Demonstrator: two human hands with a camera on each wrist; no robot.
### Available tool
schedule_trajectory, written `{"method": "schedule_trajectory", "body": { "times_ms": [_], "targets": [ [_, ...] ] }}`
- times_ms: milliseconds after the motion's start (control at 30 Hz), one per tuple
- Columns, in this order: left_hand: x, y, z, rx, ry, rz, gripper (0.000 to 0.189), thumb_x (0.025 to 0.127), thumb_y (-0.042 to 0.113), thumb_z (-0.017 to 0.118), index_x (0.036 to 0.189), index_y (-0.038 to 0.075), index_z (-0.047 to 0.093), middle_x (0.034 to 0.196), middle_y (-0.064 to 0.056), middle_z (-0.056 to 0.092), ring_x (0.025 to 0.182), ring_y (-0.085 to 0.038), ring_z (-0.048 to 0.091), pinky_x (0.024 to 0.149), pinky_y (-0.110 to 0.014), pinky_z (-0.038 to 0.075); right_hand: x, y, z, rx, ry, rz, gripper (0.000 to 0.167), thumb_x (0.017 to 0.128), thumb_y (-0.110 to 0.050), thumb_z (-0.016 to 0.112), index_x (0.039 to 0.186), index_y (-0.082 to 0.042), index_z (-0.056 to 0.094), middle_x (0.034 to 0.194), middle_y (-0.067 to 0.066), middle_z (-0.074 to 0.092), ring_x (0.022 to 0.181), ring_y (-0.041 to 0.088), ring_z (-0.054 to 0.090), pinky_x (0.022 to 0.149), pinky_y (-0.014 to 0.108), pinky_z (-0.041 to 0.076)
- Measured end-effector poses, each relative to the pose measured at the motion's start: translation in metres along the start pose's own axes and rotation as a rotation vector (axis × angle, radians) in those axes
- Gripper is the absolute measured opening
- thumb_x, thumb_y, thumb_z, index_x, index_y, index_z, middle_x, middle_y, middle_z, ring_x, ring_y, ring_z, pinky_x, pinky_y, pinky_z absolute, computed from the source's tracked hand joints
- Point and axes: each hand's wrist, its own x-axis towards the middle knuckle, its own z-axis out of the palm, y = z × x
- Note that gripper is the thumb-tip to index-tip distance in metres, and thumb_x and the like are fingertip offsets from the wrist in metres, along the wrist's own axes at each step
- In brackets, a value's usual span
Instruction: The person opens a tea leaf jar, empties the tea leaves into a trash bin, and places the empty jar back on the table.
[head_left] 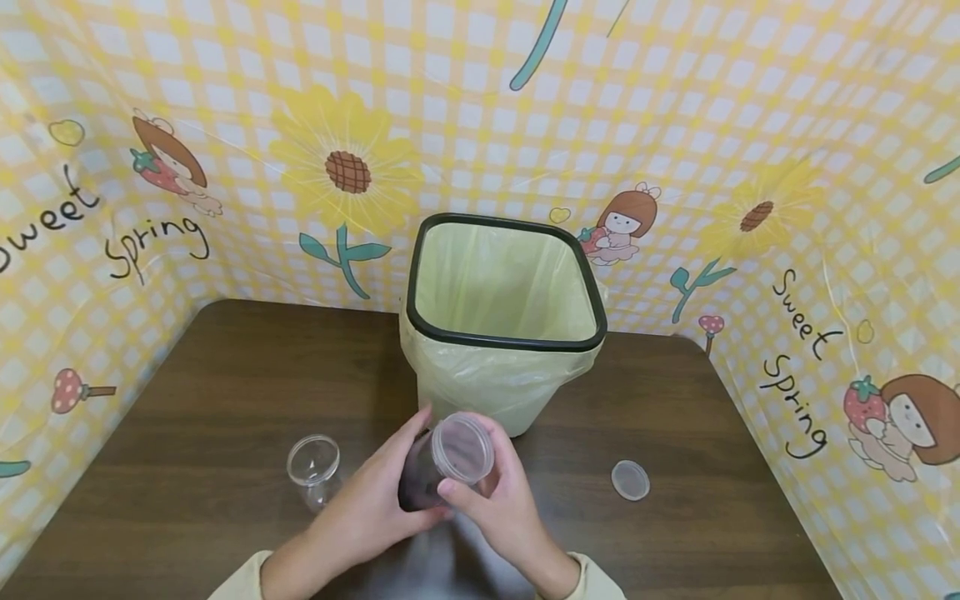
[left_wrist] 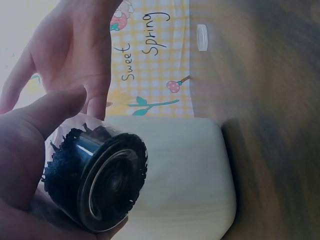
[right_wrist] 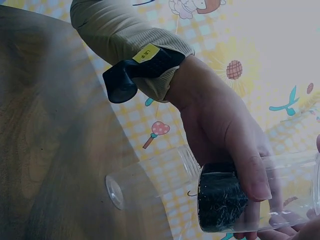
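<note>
My left hand (head_left: 367,496) grips a clear plastic jar (head_left: 422,475) by its body, thumb on one side and fingers on the other. Dark, dry, shredded-looking stuff (left_wrist: 67,170) fills the jar's bottom part. The jar leans, its translucent lid (head_left: 463,450) facing up toward the head camera. Around that lid curl the thumb and fingers of my right hand (head_left: 510,500). In the right wrist view only fingertips (right_wrist: 295,232) of the right hand show, by the jar's upper end. A second clear jar (head_left: 313,467), lidless, stands left of the left hand.
A bin (head_left: 472,392) with a pale yellow liner and black rim stands behind the hands. On the brown wooden table (head_left: 705,433), a loose translucent lid (head_left: 630,481) lies to the right. Checked printed cloth (head_left: 480,125) surrounds the table's back and sides.
</note>
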Motion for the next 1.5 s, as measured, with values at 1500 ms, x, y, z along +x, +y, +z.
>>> {"method": "schedule_trajectory", "body": {
  "times_ms": [1500],
  "targets": [
    [0.004, 0.013, 0.02, 0.017, 0.159, 0.002, 0.073, 0.061, 0.012, 0.097, 0.121, 0.007, 0.056, 0.11, 0.0, 0.062, 0.099, -0.015, 0.06, 0.088, -0.04, 0.052, 0.008, 0.005, 0.015, 0.184, 0.207, -0.03, 0.076, 0.082, -0.019, 0.087, 0.139, -0.003, 0.039, 0.136, 0.029, 0.055, 0.127, 0.023, 0.058, 0.106, 0.032, 0.044]
  ]
}}
